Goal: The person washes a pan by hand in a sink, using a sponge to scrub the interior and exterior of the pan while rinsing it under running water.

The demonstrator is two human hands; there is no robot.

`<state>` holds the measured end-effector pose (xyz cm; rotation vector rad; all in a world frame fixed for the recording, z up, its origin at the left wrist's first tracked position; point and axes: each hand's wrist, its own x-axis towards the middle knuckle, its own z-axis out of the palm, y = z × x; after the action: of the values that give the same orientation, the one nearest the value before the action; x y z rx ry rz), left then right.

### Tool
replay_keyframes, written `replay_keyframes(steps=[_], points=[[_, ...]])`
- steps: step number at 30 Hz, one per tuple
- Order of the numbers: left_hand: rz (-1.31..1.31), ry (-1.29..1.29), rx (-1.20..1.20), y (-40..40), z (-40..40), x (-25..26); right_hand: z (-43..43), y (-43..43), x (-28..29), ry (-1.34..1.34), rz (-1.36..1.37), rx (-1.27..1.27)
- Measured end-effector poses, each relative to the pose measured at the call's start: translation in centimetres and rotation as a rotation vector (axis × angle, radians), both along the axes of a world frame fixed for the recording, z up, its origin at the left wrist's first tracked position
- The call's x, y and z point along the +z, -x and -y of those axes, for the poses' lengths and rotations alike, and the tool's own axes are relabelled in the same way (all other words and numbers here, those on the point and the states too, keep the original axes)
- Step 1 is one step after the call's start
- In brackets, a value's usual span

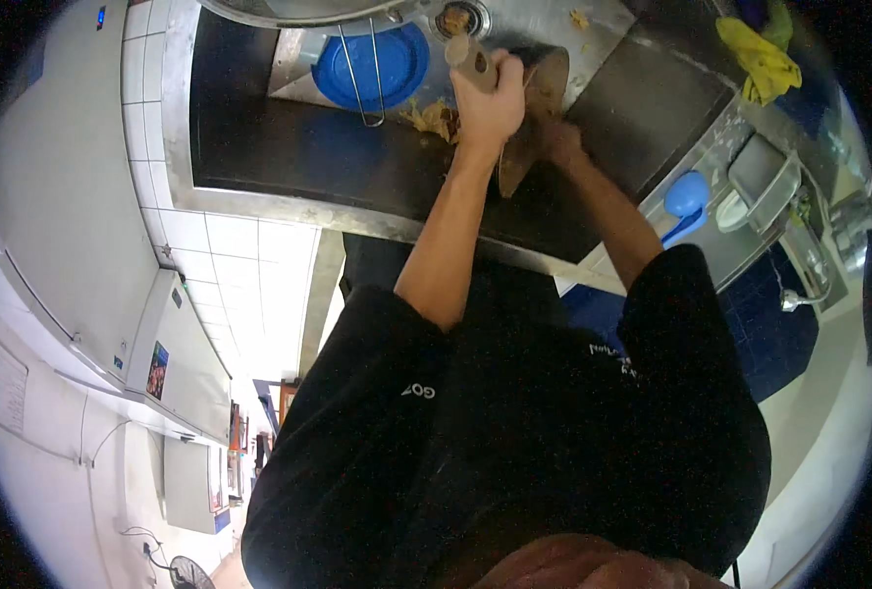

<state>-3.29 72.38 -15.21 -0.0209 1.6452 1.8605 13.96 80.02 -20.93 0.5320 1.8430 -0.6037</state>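
My left hand is closed around the thick tan handle of a pan. The brown, worn pan, apparently a wok, is tilted up on its edge inside a metal sink. Against the pan's surface lies my right hand, blurred; its fingers are partly lost in shadow, and I cannot tell whether they hold anything. Yellowish food scraps are in the sink beside my left wrist. More scraps sit in the drain strainer beyond the handle.
Left in the sink is a blue plastic dish with a bent wire utensil across it. A large round metal rim crosses the top. To the right are a yellow cloth, blue ladle, metal tray and tap.
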Motion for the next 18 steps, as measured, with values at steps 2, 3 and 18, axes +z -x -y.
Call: replay_keyframes(steps=[2,3,18], points=[[0.052,0.02,0.089,-0.7,-0.2,-0.9,2.8,-1.7,-1.2,-0.069,-0.245,0.077],[0.081,0.034,0.118,-1.1,0.0,-0.9,1.5,-2.5,-2.7,-0.073,-0.289,0.07],[0.06,0.044,0.013,0.7,0.0,2.1,3.5,-0.7,-0.7,0.23,0.01,-0.071]])
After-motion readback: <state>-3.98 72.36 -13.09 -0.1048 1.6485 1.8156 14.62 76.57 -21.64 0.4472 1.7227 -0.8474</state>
